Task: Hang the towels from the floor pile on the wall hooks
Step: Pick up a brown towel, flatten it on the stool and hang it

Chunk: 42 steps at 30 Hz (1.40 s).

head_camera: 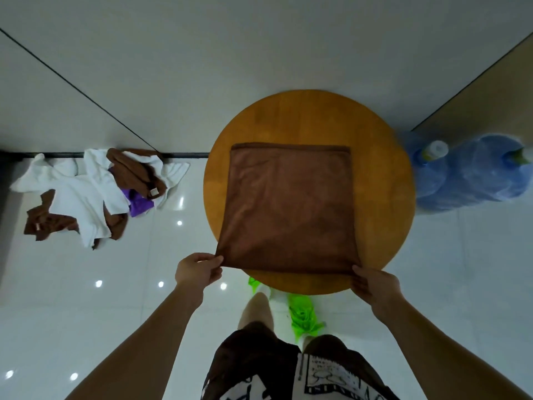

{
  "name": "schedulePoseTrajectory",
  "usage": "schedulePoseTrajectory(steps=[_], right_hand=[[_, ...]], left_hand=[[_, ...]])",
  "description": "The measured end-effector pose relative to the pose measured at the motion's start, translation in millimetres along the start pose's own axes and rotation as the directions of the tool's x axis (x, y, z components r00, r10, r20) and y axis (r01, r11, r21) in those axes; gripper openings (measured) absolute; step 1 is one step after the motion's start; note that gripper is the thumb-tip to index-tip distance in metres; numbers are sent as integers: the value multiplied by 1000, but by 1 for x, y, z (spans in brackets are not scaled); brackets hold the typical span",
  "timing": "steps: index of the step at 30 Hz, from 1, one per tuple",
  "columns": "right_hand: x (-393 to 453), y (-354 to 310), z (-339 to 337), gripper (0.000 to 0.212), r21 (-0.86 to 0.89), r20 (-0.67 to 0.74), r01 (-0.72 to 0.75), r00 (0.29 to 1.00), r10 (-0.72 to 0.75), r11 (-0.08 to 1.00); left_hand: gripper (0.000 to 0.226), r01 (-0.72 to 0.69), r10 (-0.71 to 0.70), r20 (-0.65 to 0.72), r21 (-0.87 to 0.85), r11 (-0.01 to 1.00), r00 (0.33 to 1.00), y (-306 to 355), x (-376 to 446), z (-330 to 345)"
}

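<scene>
A brown towel [290, 206] lies spread flat as a square on a round wooden table [380, 157]. My left hand [197, 269] pinches its near left corner, and my right hand [375, 287] pinches its near right corner. To the left, against the base of the wall, a pile of white, brown and purple towels [92, 194] lies crumpled on the floor. No wall hooks are in view.
Two blue water jugs [473, 171] lie on the floor right of the table, by a wall corner. The glossy white tiled floor [115, 313] spreads around me. My legs and green shoes [302, 316] stand just under the table's near edge.
</scene>
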State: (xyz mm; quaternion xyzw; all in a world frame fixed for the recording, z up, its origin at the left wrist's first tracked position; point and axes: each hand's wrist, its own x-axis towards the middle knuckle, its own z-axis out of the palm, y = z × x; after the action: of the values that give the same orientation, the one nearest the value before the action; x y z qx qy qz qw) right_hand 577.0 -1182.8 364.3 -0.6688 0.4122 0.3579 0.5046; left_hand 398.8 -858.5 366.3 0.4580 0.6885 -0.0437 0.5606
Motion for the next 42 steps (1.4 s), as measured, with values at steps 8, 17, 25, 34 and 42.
schedulePoseTrajectory(steps=[8,17,25,34,42], right_hand=[[-34,-20,-32,29,26,154,176,972,-178,984],[-135,-93,-3,32,-133,496,601,729,-472,788],[-266,-74,58,10,-56,621,915,346,-703,400],[-413,83,130,6,38,794,997,15,-608,73],[-554,291,171,17,167,975,812,-51,-217,559]], left_hand=[[24,-119,111,-50,-191,974,993,-13,-82,-11],[14,-311,290,-118,-466,829,950,-3,-169,-105],[14,-605,507,-459,-87,792,730,-42,-253,-232],[7,-670,355,-737,-174,722,575,-220,-336,-402],[14,-811,164,-842,-415,412,514,-420,-423,-527]])
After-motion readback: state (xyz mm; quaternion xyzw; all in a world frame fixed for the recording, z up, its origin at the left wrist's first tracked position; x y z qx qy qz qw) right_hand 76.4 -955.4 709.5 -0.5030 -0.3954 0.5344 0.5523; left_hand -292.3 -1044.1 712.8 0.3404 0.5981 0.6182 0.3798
